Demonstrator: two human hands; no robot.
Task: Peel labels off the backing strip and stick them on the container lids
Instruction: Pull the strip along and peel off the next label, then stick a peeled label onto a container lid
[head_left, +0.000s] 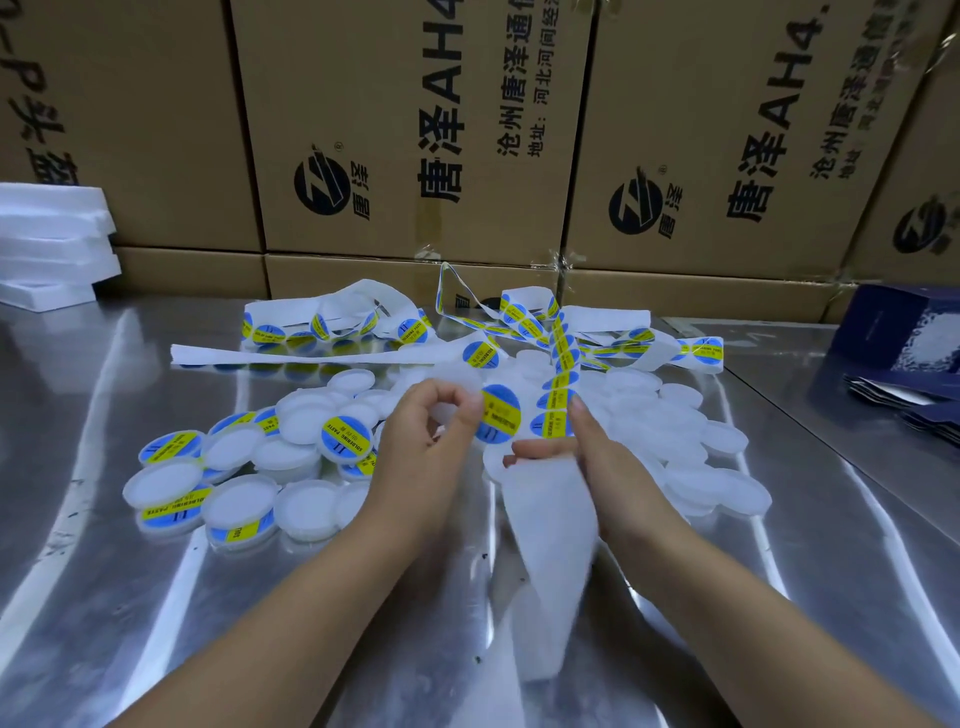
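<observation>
Left hand (431, 423) curled round blurred white lid (457, 382), thumb and forefinger pinching it. Round blue-yellow label (501, 413) sat at thumb tip, between hands; stuck on lid or not, couldn't tell. Right hand (592, 457) gripped backing strip (550, 545), index finger straight up along labelled run, other fingers curled beneath. Bare strip end hung toward camera. Labelled lids (171, 449) heaped left on steel table (104, 545), bare lids (722, 488) right.

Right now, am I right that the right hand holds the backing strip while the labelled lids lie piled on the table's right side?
Not quite: the head view shows the labelled lids piled on the left side of the table. The right hand does hold the backing strip.
</observation>
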